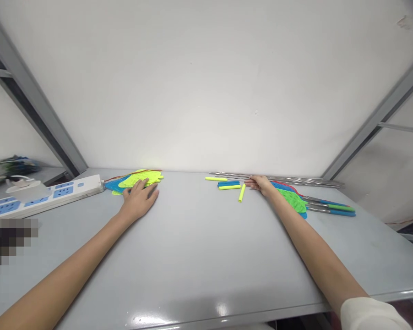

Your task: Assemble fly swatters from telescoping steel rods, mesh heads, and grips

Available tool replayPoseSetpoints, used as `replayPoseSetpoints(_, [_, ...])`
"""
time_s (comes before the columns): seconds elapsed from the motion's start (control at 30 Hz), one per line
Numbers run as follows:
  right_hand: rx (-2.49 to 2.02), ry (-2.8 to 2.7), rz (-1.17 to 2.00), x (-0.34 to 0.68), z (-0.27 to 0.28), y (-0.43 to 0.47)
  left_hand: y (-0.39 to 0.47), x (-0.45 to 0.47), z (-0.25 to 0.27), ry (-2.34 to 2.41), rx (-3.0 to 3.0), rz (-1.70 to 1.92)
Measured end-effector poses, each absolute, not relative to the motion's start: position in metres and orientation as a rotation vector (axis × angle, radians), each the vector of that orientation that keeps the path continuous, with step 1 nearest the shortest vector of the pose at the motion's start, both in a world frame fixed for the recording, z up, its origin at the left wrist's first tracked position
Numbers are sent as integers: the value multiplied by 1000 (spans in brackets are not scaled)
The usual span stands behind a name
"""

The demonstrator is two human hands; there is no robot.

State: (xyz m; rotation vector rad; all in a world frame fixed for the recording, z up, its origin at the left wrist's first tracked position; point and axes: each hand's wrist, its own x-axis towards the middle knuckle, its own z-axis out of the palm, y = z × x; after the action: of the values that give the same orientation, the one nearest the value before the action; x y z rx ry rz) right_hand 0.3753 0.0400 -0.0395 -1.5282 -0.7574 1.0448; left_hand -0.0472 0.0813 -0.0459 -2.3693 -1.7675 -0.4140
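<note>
My left hand (138, 200) rests with fingers spread at the near edge of a pile of fly swatter heads, yellow (145, 176) and blue (114, 185). My right hand (260, 184) reaches out with fingers stretched beside several short handle sleeves, yellow (229, 187) and blue (223, 183). One yellow sleeve (241, 193) lies just left of its fingertips. Behind that hand, thin metal rods (297, 179) lie along the wall. Under and beside my right forearm are several fly swatters with rods and handles, one with a green head (292, 200). Neither hand visibly holds anything.
A white power strip (76, 184) with a plugged-in adapter (27, 190) lies at the left. The grey tabletop (199, 247) meets a white wall (206, 91) at the back. Grey metal posts (43, 101) frame both sides, and the table's front edge (247, 316) is near me.
</note>
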Motion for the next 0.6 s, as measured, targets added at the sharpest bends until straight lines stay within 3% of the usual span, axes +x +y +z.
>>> replayPoseSetpoints(0.3, [-1458,-764,968,370,-31,36,80,-48,-46,-1779,-2367,-395])
replayPoseSetpoints(0.6, [-1355,-912,624,367,-21,42,80,-48,-45,-1803,-2363,-390])
